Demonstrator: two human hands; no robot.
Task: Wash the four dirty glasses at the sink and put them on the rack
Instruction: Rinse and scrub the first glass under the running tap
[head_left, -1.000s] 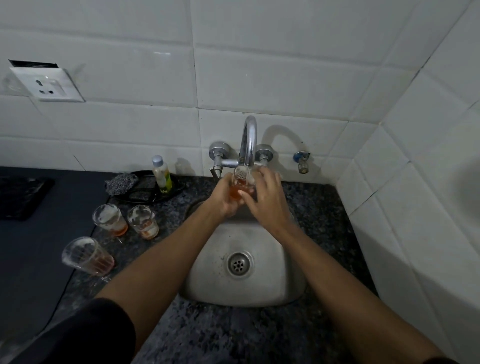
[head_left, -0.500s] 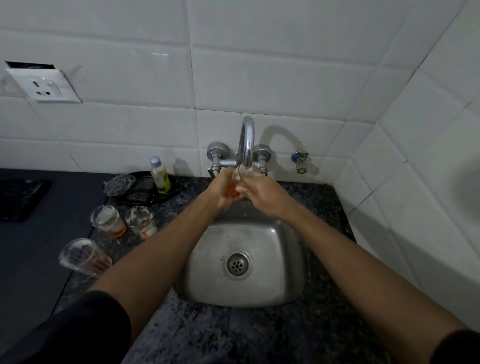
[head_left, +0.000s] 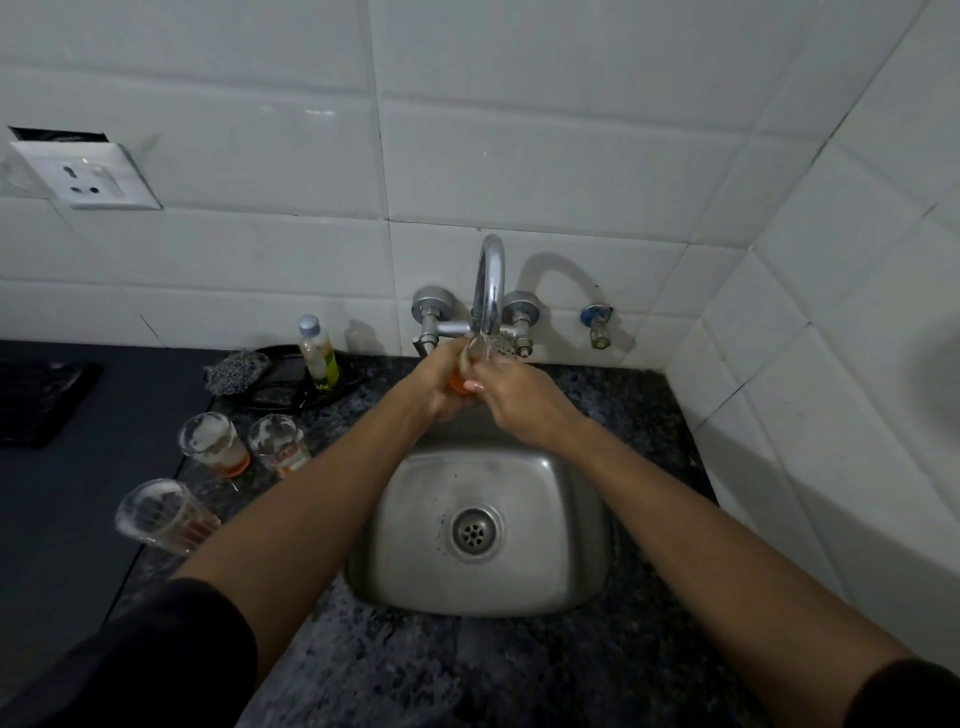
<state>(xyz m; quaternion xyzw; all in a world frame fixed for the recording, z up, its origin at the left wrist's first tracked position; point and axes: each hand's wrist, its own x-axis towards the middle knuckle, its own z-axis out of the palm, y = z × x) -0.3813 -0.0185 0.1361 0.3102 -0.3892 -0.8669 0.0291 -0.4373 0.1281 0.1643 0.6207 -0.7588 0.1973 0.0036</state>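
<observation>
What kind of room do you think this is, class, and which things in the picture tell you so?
Most likely a small home kitchen. A steel sink sits in a speckled stone counter under a wall tap, used glasses wait beside it, and a dish soap bottle and scrubber stand against the tiled wall.

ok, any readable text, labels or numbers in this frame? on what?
None readable.
Bottle: green-yellow label, print too blurred to read.
Glass: orange patch low on its side, possibly a print, illegible.
Socket: no marking visible.

Held glass (head_left: 459, 375) mostly hidden between both hands, rack out of view
</observation>
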